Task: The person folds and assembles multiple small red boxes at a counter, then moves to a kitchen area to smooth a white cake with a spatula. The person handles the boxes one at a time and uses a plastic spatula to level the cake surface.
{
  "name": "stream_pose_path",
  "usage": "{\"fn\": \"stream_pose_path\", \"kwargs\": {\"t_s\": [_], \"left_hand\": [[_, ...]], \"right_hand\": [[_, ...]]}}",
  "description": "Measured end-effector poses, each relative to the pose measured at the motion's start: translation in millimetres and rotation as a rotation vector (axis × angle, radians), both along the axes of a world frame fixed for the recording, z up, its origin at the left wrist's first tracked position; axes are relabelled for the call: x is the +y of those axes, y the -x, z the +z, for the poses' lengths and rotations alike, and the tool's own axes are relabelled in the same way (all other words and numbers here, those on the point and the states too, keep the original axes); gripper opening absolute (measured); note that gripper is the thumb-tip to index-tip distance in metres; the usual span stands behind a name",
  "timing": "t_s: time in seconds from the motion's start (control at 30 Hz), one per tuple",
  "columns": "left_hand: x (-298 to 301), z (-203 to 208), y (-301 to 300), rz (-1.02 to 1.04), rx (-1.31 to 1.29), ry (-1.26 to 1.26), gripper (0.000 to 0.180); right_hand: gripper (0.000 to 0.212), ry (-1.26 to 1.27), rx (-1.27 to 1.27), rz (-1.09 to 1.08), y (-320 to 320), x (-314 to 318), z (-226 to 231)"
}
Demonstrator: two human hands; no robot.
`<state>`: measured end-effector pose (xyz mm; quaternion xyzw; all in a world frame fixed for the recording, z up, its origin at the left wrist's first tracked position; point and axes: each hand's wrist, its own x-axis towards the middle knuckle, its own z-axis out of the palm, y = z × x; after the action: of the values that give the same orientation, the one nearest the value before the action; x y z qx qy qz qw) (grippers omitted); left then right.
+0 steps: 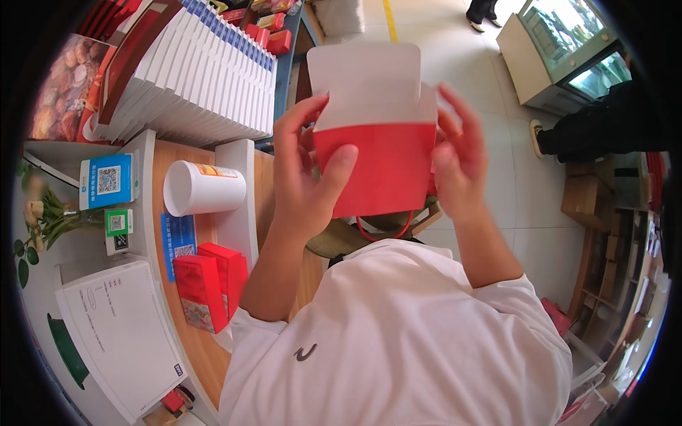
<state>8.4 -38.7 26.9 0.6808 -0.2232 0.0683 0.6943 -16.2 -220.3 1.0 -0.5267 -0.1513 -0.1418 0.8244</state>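
In front of my chest is a red paper box [376,170] with a pale inside, its wide lid flap [366,82] standing up and a smaller side flap beside it. My left hand [309,170] grips the box's left side, thumb on the red front and fingers behind. At the right edge is my right hand [458,156], slightly blurred, its thumb by the front and its fingers around the side flap. Beneath the box, a red cord [383,236] loops over an olive-coloured seat [327,241]. What the box holds inside cannot be seen.
On my left, a wooden counter [202,160] bears a white tub [206,188] on its side and small red boxes [201,291]. Beyond stand a row of white folded cartons [192,71] and a white printer [117,334]. At right are a glass display case [561,42] and another person's dark-clothed leg [604,124].
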Motion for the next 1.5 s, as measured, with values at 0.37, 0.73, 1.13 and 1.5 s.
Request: {"fn": "stream_pose_path", "kwargs": {"t_s": [0.37, 0.73, 1.13, 1.5], "left_hand": [[19, -17, 0, -0.069, -0.084, -0.173, 0.024], [21, -13, 1, -0.055, -0.101, -0.154, 0.037], [24, 12, -4, -0.245, -0.073, -0.643, 0.043], [19, -5, -6, -0.121, -0.05, -0.588, 0.06]], "right_hand": [[0.025, 0.413, -0.13, -0.024, -8, -8, 3], [0.041, 0.383, -0.131, 0.184, -13, -6, 8], [0.042, 0.491, -0.019, 0.304, -9, -17, 7], [0.035, 0.824, 0.104, 0.317, -18, -14, 17]]}}
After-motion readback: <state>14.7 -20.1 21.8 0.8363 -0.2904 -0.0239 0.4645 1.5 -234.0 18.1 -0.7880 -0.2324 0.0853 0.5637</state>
